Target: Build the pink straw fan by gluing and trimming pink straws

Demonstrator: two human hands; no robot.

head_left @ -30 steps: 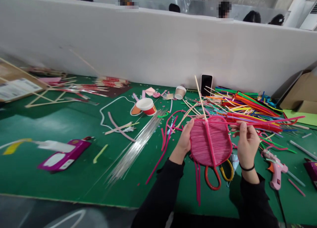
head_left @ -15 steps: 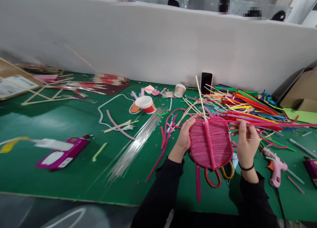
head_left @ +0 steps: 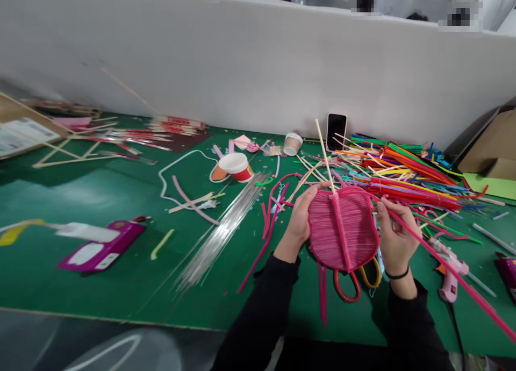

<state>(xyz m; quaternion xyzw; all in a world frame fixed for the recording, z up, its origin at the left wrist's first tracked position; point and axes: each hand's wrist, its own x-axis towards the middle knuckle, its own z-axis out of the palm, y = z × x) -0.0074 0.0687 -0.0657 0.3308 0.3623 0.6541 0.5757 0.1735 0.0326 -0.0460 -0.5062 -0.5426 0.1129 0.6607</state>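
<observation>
A rounded panel of pink pipe cleaners point(head_left: 322, 228), with a thicker pink ridge down its middle, is held above the table. From its top edge sticks out a thin wooden stick point(head_left: 323, 150). My left hand point(head_left: 300, 215) is closed on the panel's left side. At the upper right edge, my right hand point(head_left: 397, 234) pinches a long pink pipe cleaner point(head_left: 455, 277), which runs along the panel's top rim and trails off to the lower right. Below the panel show the red and yellow loop handles point(head_left: 346, 298), partly covered by it.
A pink glue gun point(head_left: 451, 274) lies right of my right hand. Many coloured pipe cleaners point(head_left: 415, 188) are piled behind it. A phone point(head_left: 336, 132) leans on the white partition point(head_left: 258, 64). Left are clear sticks point(head_left: 226, 228), a paper cup point(head_left: 237, 168) and a purple box point(head_left: 102, 247).
The long pink pipe cleaner has swung from pointing level to the right down toward the lower right. My right hand has moved slightly inward, to the panel's edge. My left hand stays put.
</observation>
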